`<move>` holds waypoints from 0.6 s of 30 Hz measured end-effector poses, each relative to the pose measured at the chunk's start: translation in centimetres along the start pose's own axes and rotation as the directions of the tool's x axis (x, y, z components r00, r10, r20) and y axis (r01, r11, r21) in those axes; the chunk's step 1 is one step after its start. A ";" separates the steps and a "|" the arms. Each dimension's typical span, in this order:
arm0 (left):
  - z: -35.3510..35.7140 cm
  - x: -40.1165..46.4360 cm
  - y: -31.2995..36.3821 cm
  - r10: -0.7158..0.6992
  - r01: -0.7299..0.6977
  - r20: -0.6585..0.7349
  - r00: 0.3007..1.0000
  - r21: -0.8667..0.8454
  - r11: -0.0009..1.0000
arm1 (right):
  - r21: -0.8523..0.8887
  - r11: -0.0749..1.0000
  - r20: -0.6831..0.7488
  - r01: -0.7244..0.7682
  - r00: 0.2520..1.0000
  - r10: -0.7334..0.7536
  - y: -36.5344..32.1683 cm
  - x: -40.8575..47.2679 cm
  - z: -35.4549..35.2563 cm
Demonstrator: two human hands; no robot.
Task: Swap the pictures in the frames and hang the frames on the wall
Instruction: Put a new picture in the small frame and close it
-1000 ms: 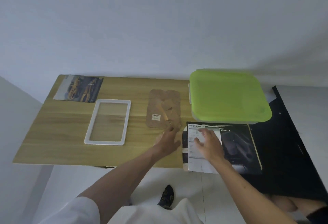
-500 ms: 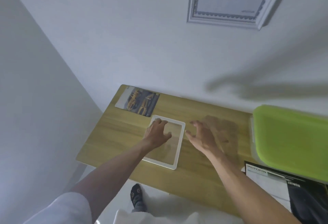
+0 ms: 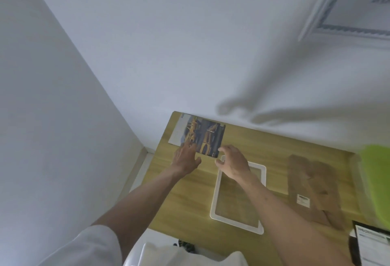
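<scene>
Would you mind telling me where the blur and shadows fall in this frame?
Head view: the green lid and wall frame smear with motion blur; a soft double shadow crosses the wall; the photo near both hands stays fairly readable.

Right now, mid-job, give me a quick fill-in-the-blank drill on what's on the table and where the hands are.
1. The left hand rests its fingers on the near edge of the ____, which lies at the table's far left corner.
2. The white frame lying flat on the table holds ____ picture.
3. The brown backing board lies to the ____ of the white frame.
4. The right hand hovers over the white frame's ____ end.

Missing words: picture; no; right; far
</scene>
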State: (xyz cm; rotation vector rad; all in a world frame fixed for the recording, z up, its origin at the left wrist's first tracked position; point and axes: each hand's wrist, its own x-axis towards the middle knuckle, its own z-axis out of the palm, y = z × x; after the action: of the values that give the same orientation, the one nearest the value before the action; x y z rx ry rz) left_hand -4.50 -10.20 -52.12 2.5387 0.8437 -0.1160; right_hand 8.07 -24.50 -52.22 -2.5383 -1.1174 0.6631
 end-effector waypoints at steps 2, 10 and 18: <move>-0.2 0.8 -1.3 0.023 -0.023 -0.006 1.000 0.024 0.999 | -0.059 0.998 0.006 0.015 1.000 -0.015 -1.0 1.0 0.8; 0.6 3.6 -5.0 0.152 -0.156 0.047 0.987 0.109 0.982 | -0.176 0.984 0.086 0.036 0.996 -0.021 -2.9 4.5 2.6; 1.7 3.9 -7.0 0.233 -0.228 -0.029 0.972 0.124 0.966 | -0.297 0.941 0.100 0.162 0.985 -0.138 -2.0 5.2 3.6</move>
State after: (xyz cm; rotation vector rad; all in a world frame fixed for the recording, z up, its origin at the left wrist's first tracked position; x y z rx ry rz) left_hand -5.36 -3.91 -57.30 2.7404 0.5648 -0.0386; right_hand 8.04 -19.02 -55.94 -2.6569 -1.5299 0.5936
